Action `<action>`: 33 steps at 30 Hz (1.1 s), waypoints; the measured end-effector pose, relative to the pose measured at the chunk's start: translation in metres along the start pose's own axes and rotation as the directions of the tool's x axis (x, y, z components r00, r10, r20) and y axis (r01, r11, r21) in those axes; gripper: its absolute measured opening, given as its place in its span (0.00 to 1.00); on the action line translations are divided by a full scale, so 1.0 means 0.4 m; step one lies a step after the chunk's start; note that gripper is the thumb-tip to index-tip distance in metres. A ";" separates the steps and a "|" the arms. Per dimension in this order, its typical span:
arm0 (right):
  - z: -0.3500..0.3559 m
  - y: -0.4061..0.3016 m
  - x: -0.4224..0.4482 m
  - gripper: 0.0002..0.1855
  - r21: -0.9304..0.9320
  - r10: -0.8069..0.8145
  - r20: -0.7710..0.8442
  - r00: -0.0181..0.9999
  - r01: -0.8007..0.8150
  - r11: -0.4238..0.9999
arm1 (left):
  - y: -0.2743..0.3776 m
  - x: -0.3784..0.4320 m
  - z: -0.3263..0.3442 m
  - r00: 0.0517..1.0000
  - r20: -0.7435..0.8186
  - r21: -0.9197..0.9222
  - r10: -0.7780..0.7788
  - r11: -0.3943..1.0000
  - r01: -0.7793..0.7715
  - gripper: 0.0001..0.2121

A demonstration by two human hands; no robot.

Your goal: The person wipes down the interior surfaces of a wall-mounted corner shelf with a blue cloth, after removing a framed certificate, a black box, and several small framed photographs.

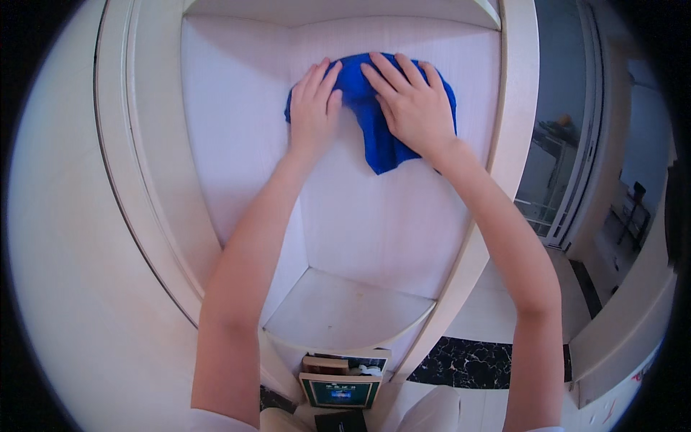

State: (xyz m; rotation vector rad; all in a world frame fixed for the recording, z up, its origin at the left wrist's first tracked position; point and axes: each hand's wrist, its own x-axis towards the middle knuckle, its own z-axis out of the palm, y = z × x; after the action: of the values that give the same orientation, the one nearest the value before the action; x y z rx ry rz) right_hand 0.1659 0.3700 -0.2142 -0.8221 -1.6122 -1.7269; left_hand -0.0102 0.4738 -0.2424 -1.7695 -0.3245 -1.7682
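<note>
A blue cloth [378,129] is spread against the pale back panels of a corner shelf unit, high up near the upper shelf. My left hand [314,110] lies on the cloth's left part, fingers pointing up, partly over the panel. Flat on its right part rests my right hand [413,102], with the fingers spread. One end of the cloth hangs down between the hands. The palms and the cloth beneath them are hidden.
Below is a rounded shelf [351,310] with small marks. Under it stand a framed item [341,391] bearing writing and a brown box [325,365]. An upper shelf [345,12] lies above the hands. At the right are a glass sliding door [559,135] and a black marble floor strip [467,362].
</note>
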 end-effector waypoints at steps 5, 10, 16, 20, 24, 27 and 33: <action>-0.018 -0.075 -0.070 0.26 0.024 -0.006 0.111 0.994 0.004 1.000 | 0.049 -0.120 -0.021 0.995 0.034 -0.008 -0.097 0.995 0.097 0.20; -0.040 -0.116 -0.131 0.27 0.077 -0.050 0.195 0.979 0.036 0.996 | 0.074 -0.218 -0.040 0.979 0.139 0.013 -0.147 0.989 0.146 0.23; -0.079 -0.117 -0.193 0.36 0.211 -0.128 0.322 0.938 0.061 0.976 | 0.111 -0.247 -0.082 0.947 0.292 0.136 -0.134 0.986 0.098 0.25; -0.086 -0.059 -0.175 0.30 0.191 -0.242 0.326 0.914 0.187 0.964 | 0.068 -0.214 -0.095 0.917 0.382 0.234 0.118 0.947 -0.219 0.27; -0.102 0.018 -0.135 0.30 0.118 -0.285 0.330 0.900 0.260 0.958 | 0.057 -0.156 -0.080 0.863 0.382 0.242 0.331 0.865 -0.439 0.25; -0.106 0.065 -0.105 0.30 0.049 -0.257 0.300 0.919 0.254 0.966 | 0.069 -0.083 -0.057 0.889 0.312 0.159 0.334 0.904 -0.396 0.22; -0.108 0.142 -0.038 0.28 -0.117 -0.191 0.210 0.959 0.218 0.969 | 0.068 0.050 -0.017 0.911 0.195 0.121 0.364 0.913 -0.391 0.25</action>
State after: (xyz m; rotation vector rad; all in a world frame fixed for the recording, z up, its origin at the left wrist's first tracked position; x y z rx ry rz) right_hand 0.2194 0.3244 -0.1944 -0.9469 -1.7762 -1.9741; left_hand 0.0015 0.4438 -0.2302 -1.7342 -0.1675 -1.2886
